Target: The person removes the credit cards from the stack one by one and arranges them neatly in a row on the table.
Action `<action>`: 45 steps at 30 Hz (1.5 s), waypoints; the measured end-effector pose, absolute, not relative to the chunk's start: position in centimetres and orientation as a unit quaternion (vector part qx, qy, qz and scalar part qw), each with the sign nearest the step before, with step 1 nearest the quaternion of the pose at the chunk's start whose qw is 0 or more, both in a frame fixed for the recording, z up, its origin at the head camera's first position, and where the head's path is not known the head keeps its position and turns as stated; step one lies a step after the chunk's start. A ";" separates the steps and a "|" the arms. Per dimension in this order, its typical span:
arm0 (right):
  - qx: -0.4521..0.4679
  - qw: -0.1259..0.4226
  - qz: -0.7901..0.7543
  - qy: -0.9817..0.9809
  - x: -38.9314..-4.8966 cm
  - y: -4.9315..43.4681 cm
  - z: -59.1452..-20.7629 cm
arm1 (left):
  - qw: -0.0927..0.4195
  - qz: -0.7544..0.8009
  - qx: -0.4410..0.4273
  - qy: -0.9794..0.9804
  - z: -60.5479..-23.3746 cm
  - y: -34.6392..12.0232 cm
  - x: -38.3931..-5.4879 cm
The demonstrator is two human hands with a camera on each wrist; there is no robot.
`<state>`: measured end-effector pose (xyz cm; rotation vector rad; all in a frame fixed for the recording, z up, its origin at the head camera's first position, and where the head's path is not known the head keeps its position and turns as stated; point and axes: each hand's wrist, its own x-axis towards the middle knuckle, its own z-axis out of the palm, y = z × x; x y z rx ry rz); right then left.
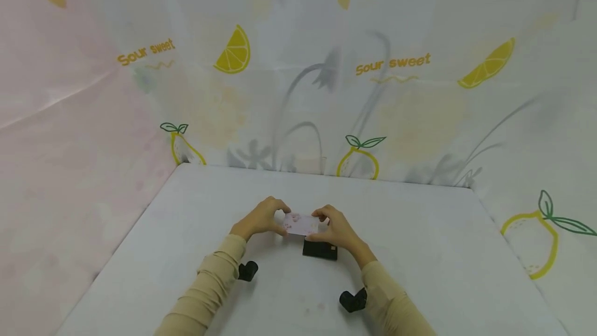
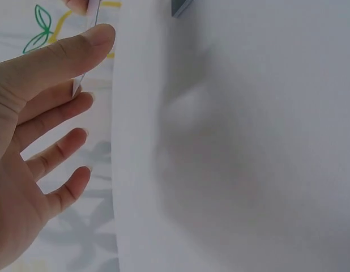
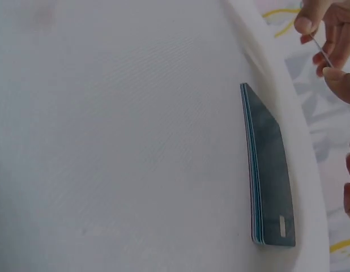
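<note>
A thin pale card [image 1: 300, 224] with a pink print is held up above the white table between both hands. At its left end, my left hand [image 1: 262, 218] pinches it between thumb and fingers. My right hand [image 1: 339, 231] pinches the opposite end the same way. In the left wrist view the card [image 2: 77, 86] shows nearly edge-on between the thumb and index finger, the other left fingers spread apart below. A black stack of cards [image 1: 318, 249] lies on the table close under the right hand. The right wrist view shows the stack [image 3: 268, 175] with several layers at its side.
The white table [image 1: 154, 253] meets printed cloth walls [image 1: 289, 92] with lemon drawings at its back and sides. Small black devices sit beside the sleeves, one by the left forearm [image 1: 205, 284] and one by the right forearm [image 1: 392, 294].
</note>
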<state>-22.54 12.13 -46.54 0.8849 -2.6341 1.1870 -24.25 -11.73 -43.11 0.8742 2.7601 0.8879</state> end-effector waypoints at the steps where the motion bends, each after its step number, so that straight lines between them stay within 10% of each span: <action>1: 0.292 0.066 0.393 -0.870 -22.7 11.9 -46.4 | 0.056 0.291 0.289 0.910 -42.9 -12.0 -24.4; 45: 0.262 0.027 0.422 -0.868 -27.5 -1.4 -44.3 | 0.082 0.245 0.230 0.938 -39.2 -23.7 -28.4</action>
